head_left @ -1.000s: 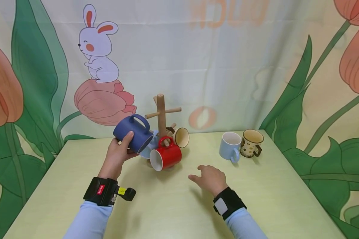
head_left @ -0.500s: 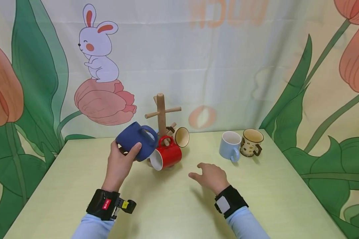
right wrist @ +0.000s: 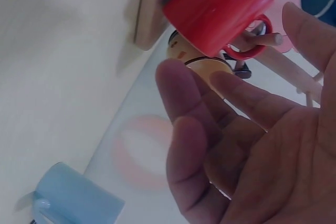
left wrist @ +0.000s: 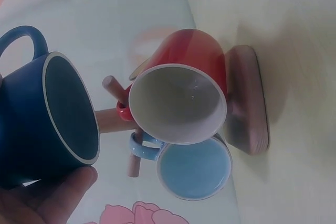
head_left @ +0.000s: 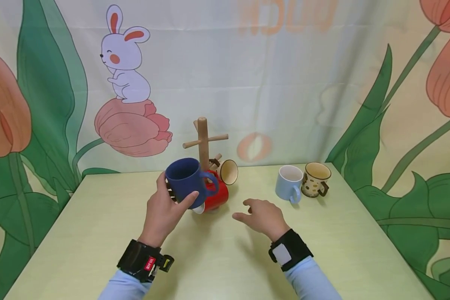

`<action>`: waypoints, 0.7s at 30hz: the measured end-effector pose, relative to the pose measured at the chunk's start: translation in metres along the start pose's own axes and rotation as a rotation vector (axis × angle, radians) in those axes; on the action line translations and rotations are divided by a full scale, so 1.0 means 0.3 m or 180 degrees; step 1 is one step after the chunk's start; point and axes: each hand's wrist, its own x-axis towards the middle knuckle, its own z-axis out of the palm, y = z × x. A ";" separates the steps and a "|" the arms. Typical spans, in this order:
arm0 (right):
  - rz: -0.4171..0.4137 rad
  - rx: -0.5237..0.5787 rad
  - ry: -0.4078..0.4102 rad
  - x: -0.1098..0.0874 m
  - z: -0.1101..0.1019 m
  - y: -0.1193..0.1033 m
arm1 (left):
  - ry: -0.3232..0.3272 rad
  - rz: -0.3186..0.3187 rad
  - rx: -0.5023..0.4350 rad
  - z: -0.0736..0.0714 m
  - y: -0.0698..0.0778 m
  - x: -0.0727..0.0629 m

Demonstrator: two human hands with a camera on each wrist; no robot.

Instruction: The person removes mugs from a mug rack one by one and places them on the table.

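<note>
A dark blue mug [head_left: 187, 183] is gripped in my left hand [head_left: 165, 212], thumb on its near side, mouth tilted up and handle to the right. It overlaps the wooden mug tree [head_left: 203, 141] in the head view. From the tree's lower pegs hang a red mug [left wrist: 197, 51], a light blue mug [left wrist: 194, 169] and a cream mug [head_left: 228, 172] with a dark handle. The upper pegs [head_left: 218, 137] carry nothing. My right hand [head_left: 264, 217] hovers above the table with loosely bent fingers, holding nothing, to the right of the red mug.
At the back right of the pale table [head_left: 225, 266], another light blue mug [head_left: 288, 183] stands upright close to a spotted cream mug [head_left: 316, 179]. A printed curtain [head_left: 285, 83] with a rabbit and tulips hangs behind the table.
My left hand has moved right and slightly nearer, turning the blue mug from mouth-down to mouth-up. The mug now covers part of the red mug. My right hand has barely shifted.
</note>
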 end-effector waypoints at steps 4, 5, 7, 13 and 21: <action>-0.0044 0.0029 -0.0014 -0.005 -0.010 -0.009 | 0.0015 0.0332 0.0248 0.026 0.010 -0.009; -0.0062 0.0032 -0.0012 -0.006 -0.013 -0.011 | 0.0028 0.0416 0.0332 0.032 0.013 -0.011; -0.0104 0.0033 -0.0006 -0.009 -0.019 -0.015 | 0.0043 0.0571 0.0484 0.046 0.019 -0.014; -0.0199 0.0108 0.0016 -0.015 -0.052 -0.035 | -0.0014 0.0890 0.0789 0.085 0.036 -0.018; -0.0345 0.0278 0.0219 -0.022 -0.088 -0.053 | -0.0136 0.1174 0.1050 0.129 0.055 -0.019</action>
